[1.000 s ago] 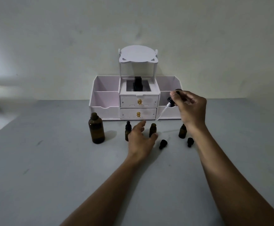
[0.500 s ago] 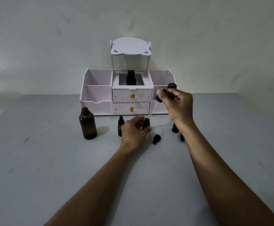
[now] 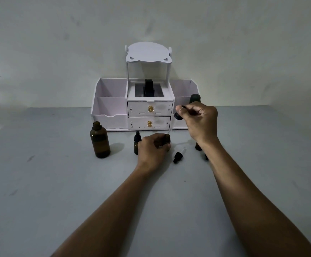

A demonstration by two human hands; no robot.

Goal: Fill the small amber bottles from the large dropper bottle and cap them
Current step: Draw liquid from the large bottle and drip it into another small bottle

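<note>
1. Left hand (image 3: pixel 153 151): forearm stretched forward, fingers curled, grip closed round a small amber bottle (image 3: pixel 167 139) standing on the tabletop (image 3: pixel 58 182).
2. Right hand (image 3: pixel 200 121): raised at 1 o'clock of the left, grip pinching the dropper (image 3: pixel 177 116); glass tip slants down to the bottle's mouth.
3. Large dropper bottle (image 3: pixel 100 141): open-necked, at 9 o'clock of the left hand, apart.
4. Loose cap (image 3: pixel 177 157): lying at 4 o'clock.

Grey matte table (image 3: pixel 58 182): white plastic drawer organiser (image 3: pixel 110 115) at the back, large amber glass bottle (image 3: pixel 100 143) standing before it, small black-capped amber bottle (image 3: pixel 136 143) to its right, loose black dropper cap (image 3: pixel 177 157) lying farther right.
</note>
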